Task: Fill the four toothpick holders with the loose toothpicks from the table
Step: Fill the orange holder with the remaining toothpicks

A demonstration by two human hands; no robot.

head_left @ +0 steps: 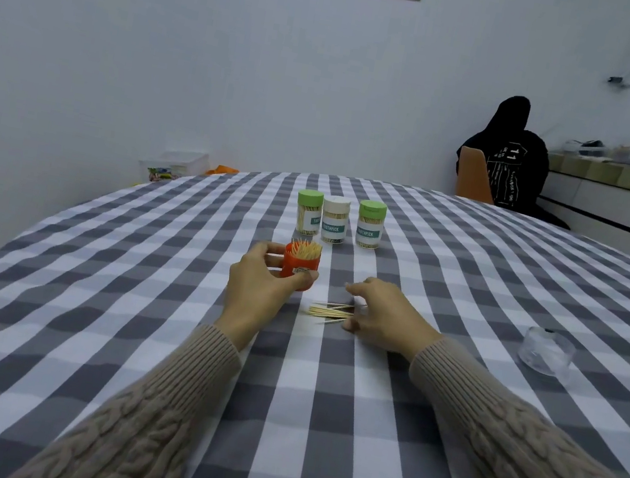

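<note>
Head view, looking down over a round bench (122, 332) draped in grey-and-white checked cloth. Nearest, two knit-sleeved arms reached forward. The right hand (383, 317) lay over the loose toothpicks (330, 311), its fingers (359, 288) loosely curved above the small bundle; whether it had hold of any could not be told. The left hand (256, 283) curled round the orange holder (302, 268), open-topped and bristling with upright sticks. Thin, light, stiff wooden slivers probably scatter and roll easily; they are best gathered as an aligned bundle, pinched mid-length. A clear plastic cap (547, 350) sat well to the right. Farther off stood three lidded holders (335, 219), two green-capped, one white, already filled.
</note>
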